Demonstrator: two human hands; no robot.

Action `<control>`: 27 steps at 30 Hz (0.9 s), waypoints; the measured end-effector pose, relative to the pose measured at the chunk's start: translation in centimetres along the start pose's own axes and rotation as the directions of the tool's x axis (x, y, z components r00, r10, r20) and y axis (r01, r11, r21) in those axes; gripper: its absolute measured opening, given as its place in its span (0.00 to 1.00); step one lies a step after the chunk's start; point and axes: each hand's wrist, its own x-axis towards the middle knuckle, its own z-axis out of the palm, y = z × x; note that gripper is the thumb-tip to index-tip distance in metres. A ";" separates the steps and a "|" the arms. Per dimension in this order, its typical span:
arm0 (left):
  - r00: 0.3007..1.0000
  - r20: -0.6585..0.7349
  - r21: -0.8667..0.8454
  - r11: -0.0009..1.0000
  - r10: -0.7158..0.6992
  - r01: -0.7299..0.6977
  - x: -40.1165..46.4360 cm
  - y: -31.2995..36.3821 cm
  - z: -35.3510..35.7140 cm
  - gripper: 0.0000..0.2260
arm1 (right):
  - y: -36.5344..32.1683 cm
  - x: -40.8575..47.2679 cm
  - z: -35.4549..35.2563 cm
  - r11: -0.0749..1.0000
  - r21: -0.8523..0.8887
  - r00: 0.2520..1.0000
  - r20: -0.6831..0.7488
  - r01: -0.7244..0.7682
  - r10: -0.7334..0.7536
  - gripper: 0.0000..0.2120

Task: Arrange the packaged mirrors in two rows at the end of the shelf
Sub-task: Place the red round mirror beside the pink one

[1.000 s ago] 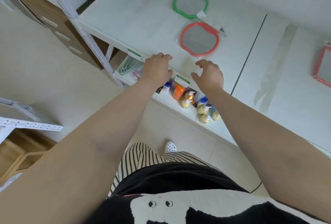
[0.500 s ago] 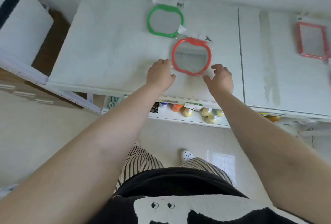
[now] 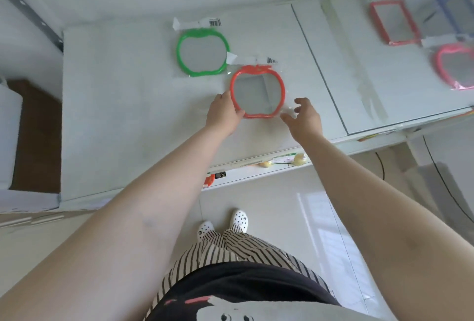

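Note:
A red apple-shaped packaged mirror (image 3: 257,91) lies flat on the white shelf (image 3: 115,115), just right of and nearer than a green apple-shaped one (image 3: 202,51). My left hand (image 3: 224,114) is curled on the red mirror's lower left rim, thumb on the frame. My right hand (image 3: 305,115) hovers at the wrapper's lower right corner with fingers spread, fingertips at the clear plastic. Further right lie a red rectangular mirror (image 3: 393,22), a blue rectangular one (image 3: 454,13) and a pink apple-shaped one (image 3: 455,69).
A seam (image 3: 318,69) splits the shelf top into two panels, with a tape strip (image 3: 359,77) on the right one. Small bottles (image 3: 300,159) peek out on the shelf below. The shelf's left end meets a metal upright (image 3: 30,10). My feet stand on the tiled floor.
Both hands have moved forward from the shelf's front edge to the red apple mirror; the left now rests on its rim. My view has swung right, showing more mirrors.

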 end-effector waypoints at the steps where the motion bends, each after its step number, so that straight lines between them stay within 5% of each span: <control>1: 0.999 0.005 -0.045 0.998 -0.034 0.034 0.2 0.4 0.2 0.20 | -0.2 0.3 0.0 0.997 0.072 1.000 0.019 -0.022 0.021 0.28; 6: 0.975 0.076 -0.327 0.919 -0.209 0.222 0.8 1.6 0.1 0.05 | -0.9 1.8 0.0 0.936 0.312 0.986 0.062 -0.164 0.152 0.28; 9: 0.963 0.112 -0.393 0.879 -0.245 0.269 1.0 1.8 0.0 0.14 | -1.0 2.4 -0.1 0.896 0.375 0.971 0.110 -0.238 0.212 0.24; 14: 0.940 0.207 -0.597 0.727 -0.270 0.340 0.5 2.2 -0.1 0.08 | -0.7 1.9 -0.9 0.862 0.439 0.967 0.133 -0.254 0.218 0.20; 18: 0.947 0.243 -0.686 0.653 -0.210 0.321 -0.1 3.0 -0.9 0.11 | -0.8 0.6 -1.7 0.822 0.503 0.962 0.080 -0.265 0.261 0.25; 22: 0.956 0.276 -0.737 0.618 -0.094 0.274 -1.7 3.4 -2.1 0.10 | -0.7 -1.6 -2.5 0.618 0.740 0.959 0.140 -0.266 0.246 0.07; 27: 0.952 0.307 -0.749 0.619 0.006 0.237 -4.0 2.9 -3.3 0.11 | -0.2 -6.2 -3.0 0.441 0.866 0.955 0.120 -0.235 0.273 0.06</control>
